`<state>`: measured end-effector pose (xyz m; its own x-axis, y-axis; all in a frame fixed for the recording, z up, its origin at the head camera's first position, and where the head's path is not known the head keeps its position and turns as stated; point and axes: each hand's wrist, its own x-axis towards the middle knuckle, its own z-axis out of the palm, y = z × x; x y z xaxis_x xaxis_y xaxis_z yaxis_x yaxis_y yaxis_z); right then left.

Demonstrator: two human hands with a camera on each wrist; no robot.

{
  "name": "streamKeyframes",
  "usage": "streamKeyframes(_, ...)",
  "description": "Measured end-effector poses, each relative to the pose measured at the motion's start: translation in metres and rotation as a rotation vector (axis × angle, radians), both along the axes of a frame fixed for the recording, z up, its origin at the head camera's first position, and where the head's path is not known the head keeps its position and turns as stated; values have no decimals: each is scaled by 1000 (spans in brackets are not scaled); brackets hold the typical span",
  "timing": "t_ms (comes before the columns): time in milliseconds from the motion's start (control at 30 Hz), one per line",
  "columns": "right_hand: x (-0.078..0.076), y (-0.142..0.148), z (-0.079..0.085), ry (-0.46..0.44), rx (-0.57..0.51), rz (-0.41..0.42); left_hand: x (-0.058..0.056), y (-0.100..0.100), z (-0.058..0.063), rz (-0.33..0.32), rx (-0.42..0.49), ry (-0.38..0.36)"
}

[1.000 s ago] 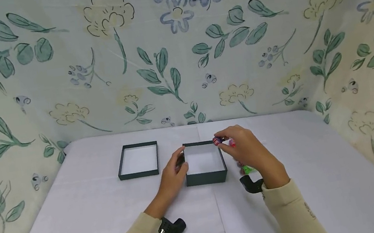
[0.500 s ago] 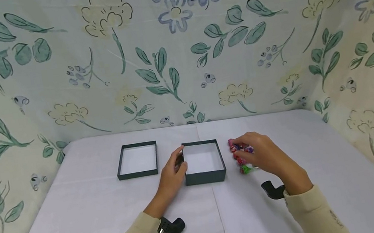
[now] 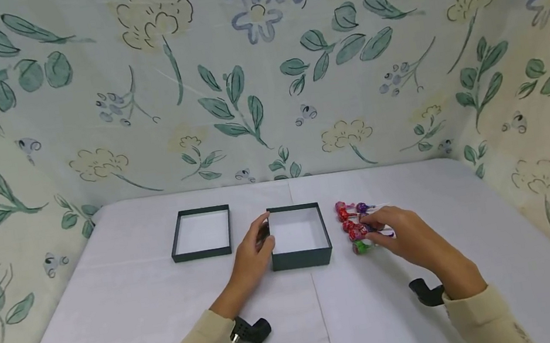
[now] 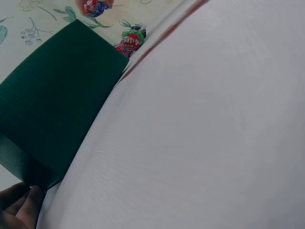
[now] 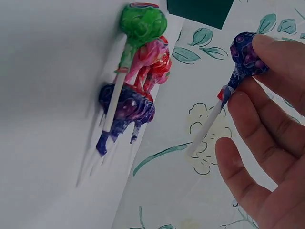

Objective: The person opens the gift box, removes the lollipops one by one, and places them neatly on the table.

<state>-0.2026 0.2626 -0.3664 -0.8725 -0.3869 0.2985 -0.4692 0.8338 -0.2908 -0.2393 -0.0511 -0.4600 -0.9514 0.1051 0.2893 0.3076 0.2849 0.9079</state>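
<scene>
My left hand [image 3: 252, 252] grips the left side of a dark green open-topped box [image 3: 302, 260]; the box's white inside shows. In the left wrist view, fingertips touch a lower corner of the box [image 4: 62, 90]. To the right of the box, my right hand [image 3: 404, 235] is above a small group of lollipops [image 3: 343, 216]. Thumb and fingers pinch the wrapped head of a purple lollipop [image 5: 248, 55], its white stick pointing down-left in the right wrist view. Close by lie a green lollipop [image 5: 143, 24], red and pink ones, and purple ones [image 5: 126, 102].
A shallow dark green lid [image 3: 203, 254] with a white inside lies left of the box. White cloth [image 3: 130, 311] covers the table. Floral fabric [image 3: 261, 78] hangs along the back and both sides.
My right hand has moved from the box's right rim, lollipop in its fingers, rightward and then toward me over the lollipops. My left hand stays on the box.
</scene>
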Motion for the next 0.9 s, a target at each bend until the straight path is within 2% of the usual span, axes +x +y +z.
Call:
streamKeyframes(133,3,9,-5,-10,17,-17,0,0,0,-4,-1,-1)
streamKeyframes(533,5,28,-16,23,42,20,2,-1,3,-12,0,4)
streamKeyframes(900,4,31,-18,-77,78,-33,2,-2,3,-20,-1,14)
